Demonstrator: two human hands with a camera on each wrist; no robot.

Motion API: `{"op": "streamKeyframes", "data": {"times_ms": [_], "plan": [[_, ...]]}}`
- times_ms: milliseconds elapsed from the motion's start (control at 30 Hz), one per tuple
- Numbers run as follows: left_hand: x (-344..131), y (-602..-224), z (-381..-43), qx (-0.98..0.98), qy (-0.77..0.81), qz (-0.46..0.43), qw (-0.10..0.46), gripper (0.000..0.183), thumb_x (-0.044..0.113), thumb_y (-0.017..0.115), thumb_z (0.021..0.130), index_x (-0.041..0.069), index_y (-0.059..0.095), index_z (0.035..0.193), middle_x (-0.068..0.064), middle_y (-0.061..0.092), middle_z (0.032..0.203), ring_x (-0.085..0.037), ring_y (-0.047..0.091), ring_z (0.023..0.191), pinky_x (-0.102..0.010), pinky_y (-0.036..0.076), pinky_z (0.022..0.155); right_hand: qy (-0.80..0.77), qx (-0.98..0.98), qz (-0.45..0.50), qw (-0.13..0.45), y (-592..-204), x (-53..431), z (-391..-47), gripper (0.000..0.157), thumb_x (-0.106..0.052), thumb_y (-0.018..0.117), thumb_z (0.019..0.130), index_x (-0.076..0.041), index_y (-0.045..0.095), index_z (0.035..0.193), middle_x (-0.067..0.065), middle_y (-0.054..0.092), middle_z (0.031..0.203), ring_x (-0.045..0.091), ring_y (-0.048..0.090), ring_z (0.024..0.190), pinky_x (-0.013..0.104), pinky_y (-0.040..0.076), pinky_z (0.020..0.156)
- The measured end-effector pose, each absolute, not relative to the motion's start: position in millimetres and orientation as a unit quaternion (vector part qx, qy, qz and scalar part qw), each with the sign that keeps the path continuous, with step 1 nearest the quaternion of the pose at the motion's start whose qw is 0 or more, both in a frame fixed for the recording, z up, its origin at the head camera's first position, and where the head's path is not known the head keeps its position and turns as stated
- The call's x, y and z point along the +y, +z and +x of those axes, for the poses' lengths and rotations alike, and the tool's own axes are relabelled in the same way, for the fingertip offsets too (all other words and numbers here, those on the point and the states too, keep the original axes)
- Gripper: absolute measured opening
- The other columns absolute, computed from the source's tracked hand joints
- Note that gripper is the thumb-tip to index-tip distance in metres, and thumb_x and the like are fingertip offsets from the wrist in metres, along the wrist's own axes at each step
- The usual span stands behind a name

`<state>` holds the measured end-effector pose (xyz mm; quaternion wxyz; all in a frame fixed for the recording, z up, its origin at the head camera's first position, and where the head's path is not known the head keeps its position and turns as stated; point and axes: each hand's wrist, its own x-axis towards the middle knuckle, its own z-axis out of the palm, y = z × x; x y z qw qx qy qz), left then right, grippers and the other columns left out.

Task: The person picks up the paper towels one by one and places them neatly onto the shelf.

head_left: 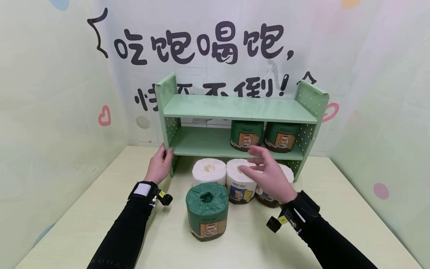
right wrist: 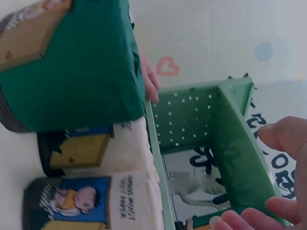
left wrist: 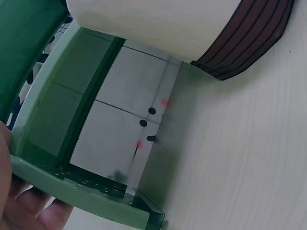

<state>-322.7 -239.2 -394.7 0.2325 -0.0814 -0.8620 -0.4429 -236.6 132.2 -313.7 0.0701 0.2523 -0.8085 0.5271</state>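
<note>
My left hand grips the left side panel of a light green two-tier shelf, thumb in front and fingers around its outer side. My right hand hovers before the lower board with fingers loosely bent and nothing in them. Behind it on that board stand two green-wrapped toilet paper rolls, a left one and a right one. A third green-wrapped toilet paper roll stands upright on the table, in front of the shelf and between my forearms.
Three white-wrapped toilet paper rolls stand in a row on the table at the shelf's foot; my right hand partly hides the rightmost. The upper board is bare. A printed backdrop rises behind the pale table, with walls at both sides.
</note>
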Motion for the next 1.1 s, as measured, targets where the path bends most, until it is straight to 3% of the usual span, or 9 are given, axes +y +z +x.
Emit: {"op": "streamKeyframes", "data": {"times_ms": [167,267,500,800,967,1100], "plan": [[-239.2,-393.8,-322.4,-0.862,-0.442,-0.081,0.233,0.047,0.034,0.038,0.11,0.014,0.036,0.152,-0.022,0.059,0.121,-0.029,0.056,0.093,-0.047,0.051,0.072,0.534,-0.795,0.286,0.033,-306.9,120.8,-205.2,0.061,-0.01,0.067,0.097,0.003,0.032,0.146,0.018,0.044,0.138,0.033,0.047,0.12,0.052,0.044,0.098],[-239.7,-392.8,-321.9,-0.862,-0.443,-0.08,0.232,0.047,0.035,0.038,0.11,0.014,0.035,0.152,-0.022,0.058,0.124,-0.029,0.056,0.096,-0.048,0.051,0.074,0.537,-0.79,0.296,-0.002,-311.4,116.7,-196.7,0.062,-0.008,0.068,0.096,-0.001,0.034,0.146,0.02,0.044,0.138,0.035,0.047,0.12,0.055,0.042,0.098],[-239.9,-394.3,-321.3,-0.861,-0.443,-0.082,0.234,0.047,0.034,0.038,0.11,0.014,0.036,0.152,-0.022,0.061,0.114,-0.027,0.056,0.085,-0.042,0.05,0.066,0.522,-0.79,0.311,-0.083,-361.3,118.9,-211.3,0.078,-0.028,0.077,0.09,-0.019,0.029,0.151,0.008,0.038,0.147,0.024,0.043,0.125,0.056,0.04,0.099],[-239.9,-398.6,-327.3,-0.86,-0.446,-0.086,0.233,0.049,0.038,0.037,0.109,0.018,0.033,0.154,-0.022,0.061,0.114,-0.026,0.055,0.083,-0.041,0.05,0.064,0.511,-0.794,0.313,-0.103,-382.9,109.5,-209.5,0.091,-0.035,0.081,0.084,-0.013,0.026,0.153,-0.001,0.04,0.144,0.018,0.045,0.122,0.054,0.037,0.103],[-240.3,-400.0,-328.6,-0.861,-0.444,-0.087,0.23,0.049,0.039,0.036,0.109,0.018,0.033,0.154,-0.022,0.061,0.106,-0.026,0.054,0.078,-0.039,0.049,0.06,0.515,-0.79,0.309,-0.122,-397.7,103.3,-209.5,0.093,-0.036,0.083,0.082,-0.018,0.025,0.152,-0.002,0.039,0.143,0.016,0.044,0.122,0.051,0.037,0.103],[-240.6,-398.5,-326.5,-0.861,-0.446,-0.086,0.229,0.049,0.038,0.037,0.109,0.017,0.034,0.153,-0.022,0.06,0.113,-0.027,0.055,0.082,-0.041,0.05,0.063,0.512,-0.789,0.317,-0.119,-405.8,97.9,-208.9,0.096,-0.037,0.085,0.08,-0.02,0.023,0.152,-0.003,0.037,0.144,0.013,0.042,0.124,0.052,0.035,0.103]]}}
